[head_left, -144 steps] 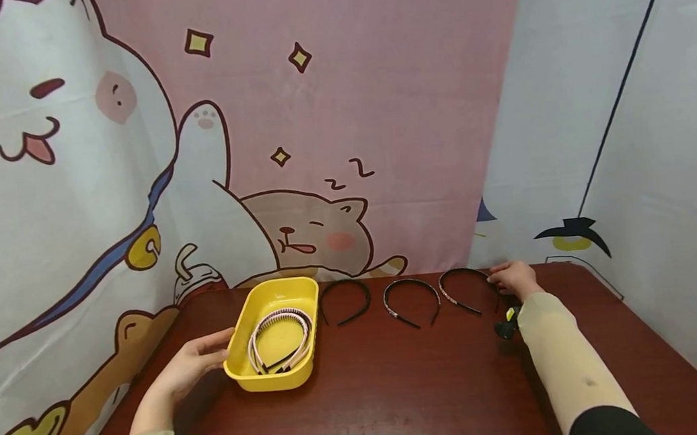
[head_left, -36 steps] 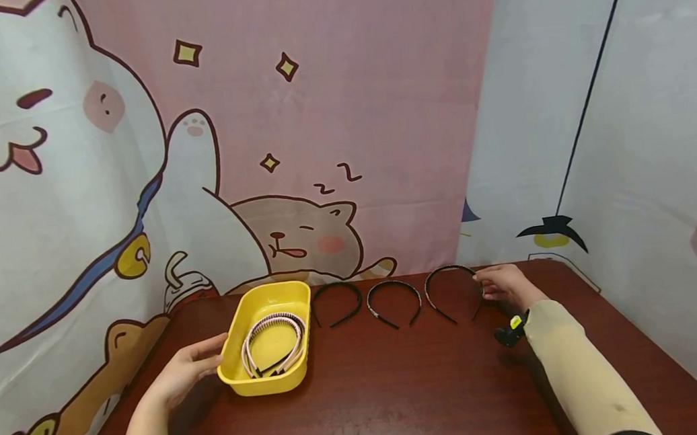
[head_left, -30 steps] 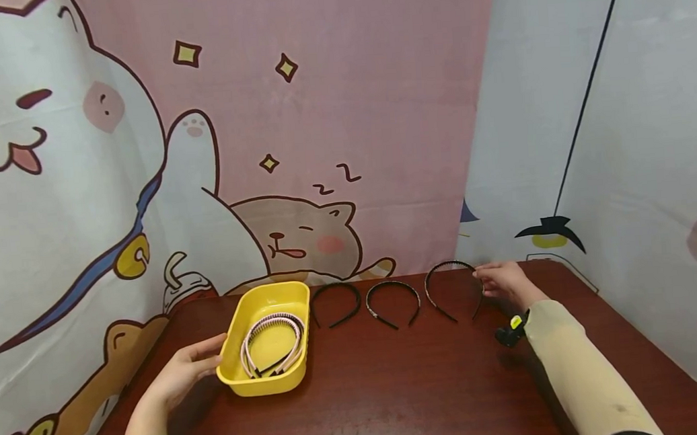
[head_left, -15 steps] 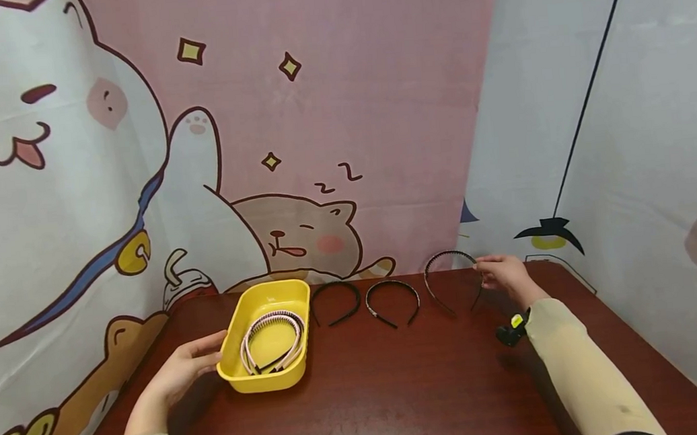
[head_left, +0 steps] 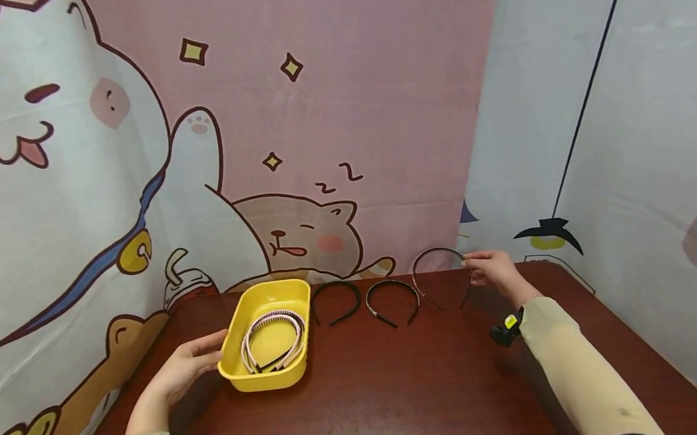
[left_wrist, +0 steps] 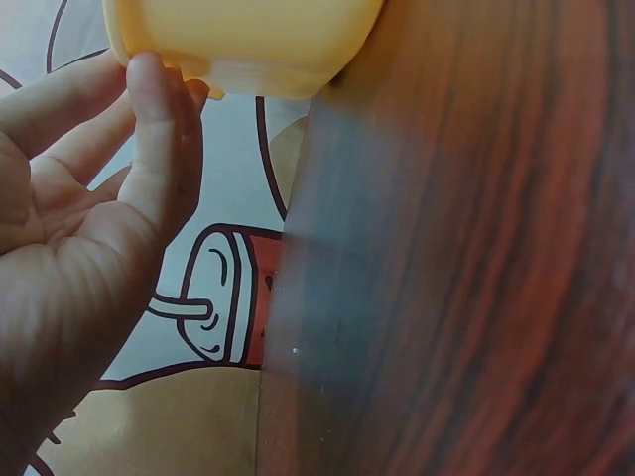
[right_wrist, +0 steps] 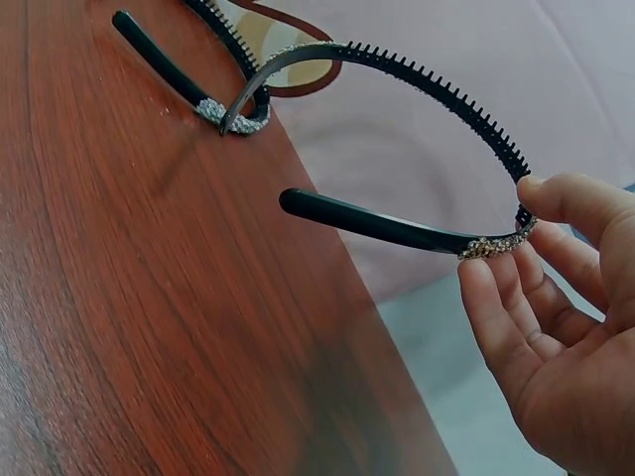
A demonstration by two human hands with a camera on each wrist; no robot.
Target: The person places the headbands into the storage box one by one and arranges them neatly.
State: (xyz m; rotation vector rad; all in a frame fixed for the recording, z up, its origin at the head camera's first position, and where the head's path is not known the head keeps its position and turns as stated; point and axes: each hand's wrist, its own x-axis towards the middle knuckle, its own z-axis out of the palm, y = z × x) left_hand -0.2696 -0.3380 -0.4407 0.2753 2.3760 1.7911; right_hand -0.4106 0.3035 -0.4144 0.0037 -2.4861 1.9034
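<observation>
My right hand (head_left: 495,274) pinches one side of a black toothed headband (right_wrist: 437,87), with thumb and fingers at its beaded part in the right wrist view. The headband is raised off the table at the far right, its ends hanging down. My left hand (head_left: 183,370) rests its fingertips against the left side of a yellow plastic basket (head_left: 268,383), just under the rim. Inside the basket lie several pink and black headbands (head_left: 246,346). Two more black headbands lie on the table: a plain one (head_left: 357,301) beside the basket and a beaded one (head_left: 372,313) to its right.
The dark red-brown wooden table (head_left: 385,390) ends at the back against a cloth (head_left: 401,106) printed with cartoon animals. A second, pale cloth wall (head_left: 648,156) stands along the right side.
The right hand has lifted the rightmost headband off the table and moved it a little left. The left hand stays at the basket. The view has shifted slightly.
</observation>
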